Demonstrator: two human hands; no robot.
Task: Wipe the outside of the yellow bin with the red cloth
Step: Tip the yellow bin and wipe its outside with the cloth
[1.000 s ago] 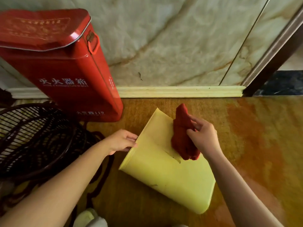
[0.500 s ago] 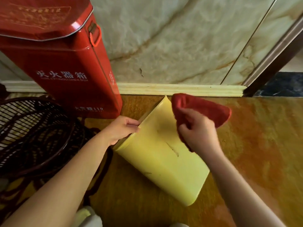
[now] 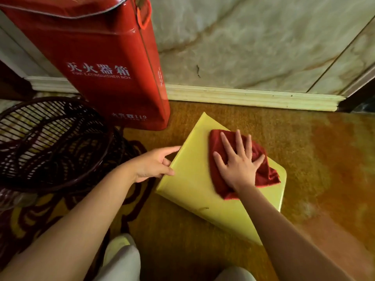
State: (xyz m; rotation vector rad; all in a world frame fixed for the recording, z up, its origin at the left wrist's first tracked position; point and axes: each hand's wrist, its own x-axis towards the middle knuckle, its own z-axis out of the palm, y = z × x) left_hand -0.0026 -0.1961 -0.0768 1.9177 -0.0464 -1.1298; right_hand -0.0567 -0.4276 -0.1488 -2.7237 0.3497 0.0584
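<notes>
Fingers of the right hand are spread wide and pressed flat on a red cloth covering the upper side of a yellow bin, which lies on its side on an orange floor. The left hand grips the bin's left edge, fingers curled around it. A red fire extinguisher box and a dark wire basket stand to the left, near the marble wall.

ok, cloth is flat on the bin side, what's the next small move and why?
Probably sweep the right hand with the red cloth toward the near end of the yellow bin. The palm lies flat on the cloth, the left hand grips the bin's edge, and the near stretch lies uncovered.
</notes>
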